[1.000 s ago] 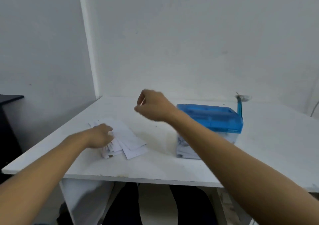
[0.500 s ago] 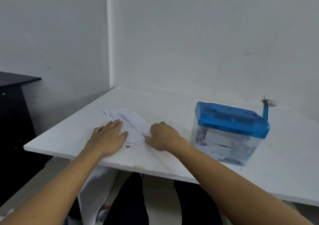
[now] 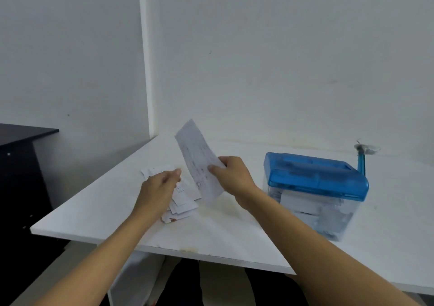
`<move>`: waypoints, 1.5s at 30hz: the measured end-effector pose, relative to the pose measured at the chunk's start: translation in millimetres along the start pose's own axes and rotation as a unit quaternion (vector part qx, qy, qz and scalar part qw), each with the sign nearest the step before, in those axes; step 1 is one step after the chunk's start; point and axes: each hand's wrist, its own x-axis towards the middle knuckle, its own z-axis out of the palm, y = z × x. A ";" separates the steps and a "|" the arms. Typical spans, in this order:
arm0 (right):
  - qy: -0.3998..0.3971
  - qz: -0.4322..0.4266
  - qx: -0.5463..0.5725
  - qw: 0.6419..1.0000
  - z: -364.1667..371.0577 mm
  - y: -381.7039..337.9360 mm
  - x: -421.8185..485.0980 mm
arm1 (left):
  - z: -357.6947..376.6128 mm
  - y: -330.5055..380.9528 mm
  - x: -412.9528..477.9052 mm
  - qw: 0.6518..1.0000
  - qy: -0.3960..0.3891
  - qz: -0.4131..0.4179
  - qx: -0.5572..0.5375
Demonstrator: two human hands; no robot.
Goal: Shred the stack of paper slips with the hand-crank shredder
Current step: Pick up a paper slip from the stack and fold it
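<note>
Head-worn wide-angle view, forward and down, close over table [image 3: 234,235]

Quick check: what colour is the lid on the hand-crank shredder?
Translucent blue lid, over a clear bin. It shows best in the head view.

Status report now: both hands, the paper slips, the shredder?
Right hand pinches one slip, held up beside the stack. Left hand rests on the stack. Shredder to the right, path to it free.
</note>
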 end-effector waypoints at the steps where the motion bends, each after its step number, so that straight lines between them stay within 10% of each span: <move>1: -0.005 0.000 0.044 0.999 -1.2 -3.9 -2.5 | 3.8 15.8 -1.3 0.997 -0.028 -0.041 -0.058; 8: -0.001 -0.055 0.123 0.991 -25.2 -27.9 -19.2 | 27.1 87.7 -2.0 0.982 -0.022 -0.009 -0.189; 18: 0.088 -0.130 -0.076 0.985 -145.4 -40.6 -38.6 | 67.9 175.1 1.2 0.960 -0.058 0.081 -0.261; 45: 0.140 -0.057 -0.126 0.980 -202.3 40.8 -39.0 | 128.1 174.9 3.3 0.974 -0.207 0.090 -0.001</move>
